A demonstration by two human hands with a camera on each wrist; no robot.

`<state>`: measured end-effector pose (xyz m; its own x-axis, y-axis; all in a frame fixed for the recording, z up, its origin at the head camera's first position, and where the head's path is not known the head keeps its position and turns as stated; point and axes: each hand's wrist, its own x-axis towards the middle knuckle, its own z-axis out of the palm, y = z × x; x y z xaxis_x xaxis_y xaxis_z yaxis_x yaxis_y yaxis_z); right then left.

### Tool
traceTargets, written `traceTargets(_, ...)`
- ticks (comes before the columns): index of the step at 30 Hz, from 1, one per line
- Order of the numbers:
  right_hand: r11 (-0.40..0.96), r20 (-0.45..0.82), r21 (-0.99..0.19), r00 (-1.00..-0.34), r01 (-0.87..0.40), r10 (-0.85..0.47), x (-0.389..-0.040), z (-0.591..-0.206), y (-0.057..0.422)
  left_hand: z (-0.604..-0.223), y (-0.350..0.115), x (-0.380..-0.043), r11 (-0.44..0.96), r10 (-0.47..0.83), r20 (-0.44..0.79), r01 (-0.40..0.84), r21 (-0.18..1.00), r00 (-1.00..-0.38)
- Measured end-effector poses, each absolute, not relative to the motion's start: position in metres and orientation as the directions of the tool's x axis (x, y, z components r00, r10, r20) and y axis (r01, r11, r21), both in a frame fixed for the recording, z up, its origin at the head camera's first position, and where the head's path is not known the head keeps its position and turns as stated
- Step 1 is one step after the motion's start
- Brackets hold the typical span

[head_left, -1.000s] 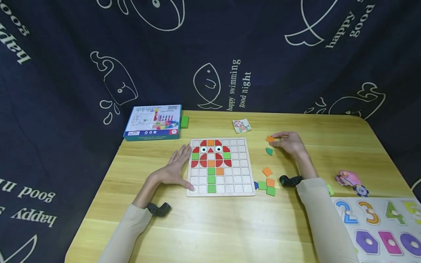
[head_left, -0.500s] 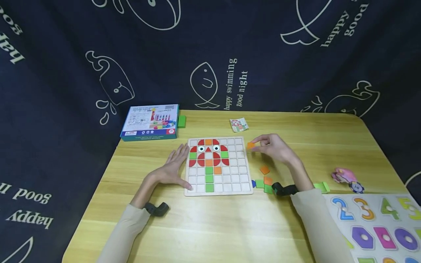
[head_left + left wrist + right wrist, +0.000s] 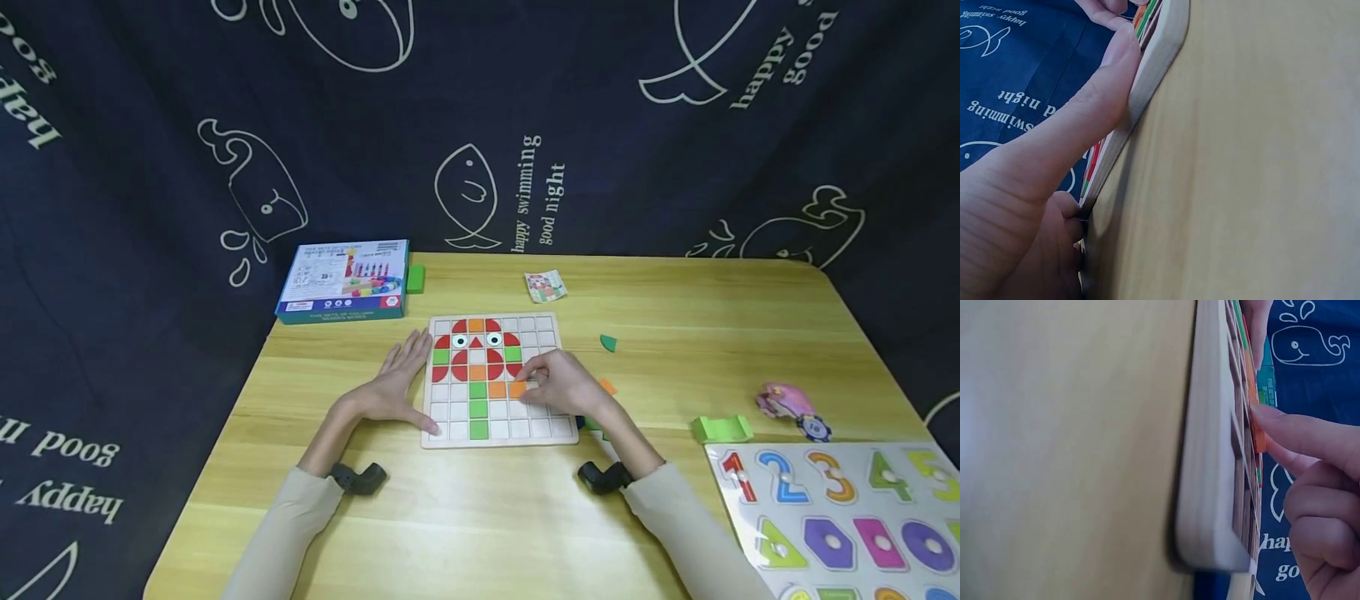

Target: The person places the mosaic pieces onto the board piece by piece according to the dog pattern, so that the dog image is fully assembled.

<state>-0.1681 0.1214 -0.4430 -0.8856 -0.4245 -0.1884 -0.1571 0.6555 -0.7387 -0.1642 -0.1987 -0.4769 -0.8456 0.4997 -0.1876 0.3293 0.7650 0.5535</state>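
Note:
A wooden grid board (image 3: 551, 429) lies on the table, with red, green and orange pieces set in its cells and two round eye pieces near the top. My left hand (image 3: 390, 392) spreads along the board's left edge, its thumb at the lower left corner; the left wrist view shows that thumb against the rim. Over the board's middle right, my right hand (image 3: 562, 385) pinches an orange square tile (image 3: 517, 389) between thumb and index finger. That tile sits beside another orange square tile (image 3: 497, 389). In the right wrist view the thumb (image 3: 1285, 425) touches the orange piece.
A green quarter-round piece (image 3: 608, 342) and an orange tile (image 3: 608, 387) lie right of the board. Behind it is a pattern card (image 3: 545, 286); a boxed set (image 3: 342, 282) stands back left. A green block (image 3: 722, 429), pink toy (image 3: 782, 401) and number puzzle (image 3: 817, 533) are at right.
My right hand has picked up the orange tile from the table's right side and carried it left and nearer onto the board. The left hand has stayed at the board's edge.

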Motion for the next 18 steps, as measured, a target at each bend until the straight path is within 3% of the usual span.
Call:
traceTargets(4,0.639,-0.143,-0.747,-0.896,-0.181,-0.421,-0.17,-0.445,0.126,-0.477,-0.198,-0.164,0.766,0.497,-0.187,0.328,0.552,-0.847)
traceTargets(12,0.622,-0.167,-0.773,-0.907,-0.123,-0.386,-0.172,-0.449,0.123,-0.475,-0.197,-0.163,0.763,0.504,-0.183,0.335,0.553,-0.844)
traceTargets(18,0.575,-0.195,-0.809,-0.868,-0.12,-0.456,-0.175,-0.435,0.146,-0.474,-0.198,-0.163,0.762,0.505,-0.188,0.332,0.556,-0.843)
